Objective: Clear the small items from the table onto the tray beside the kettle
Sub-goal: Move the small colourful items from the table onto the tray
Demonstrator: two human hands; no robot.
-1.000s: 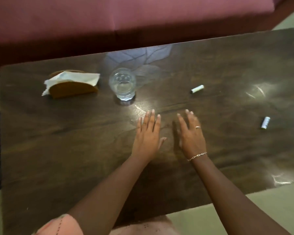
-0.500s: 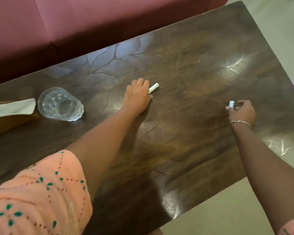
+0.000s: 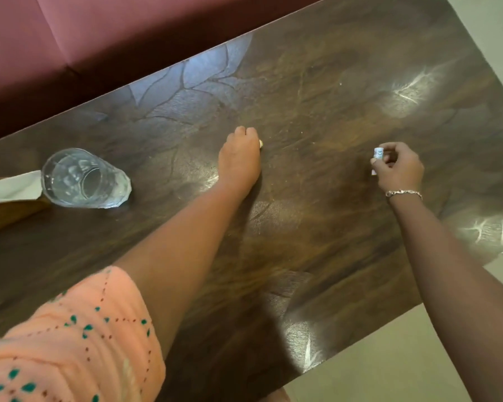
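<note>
Your right hand [image 3: 398, 169] is pinching a small white cylinder [image 3: 378, 153] in its fingers just above the table [image 3: 317, 97]; your left hand [image 3: 240, 158] is closing over another (only its tip [image 3: 261, 143] showing). Both are looking light, rigid, prone to rolling; grip mid-length.

Glossy dark wood table [image 3: 331, 117], clear glass tumbler [image 3: 84, 178]

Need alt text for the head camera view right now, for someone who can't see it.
Over a dark wooden table, the right hand pinches a small white cylinder, while the left hand closes over another pale item. A clear drinking glass stands at left.
</note>
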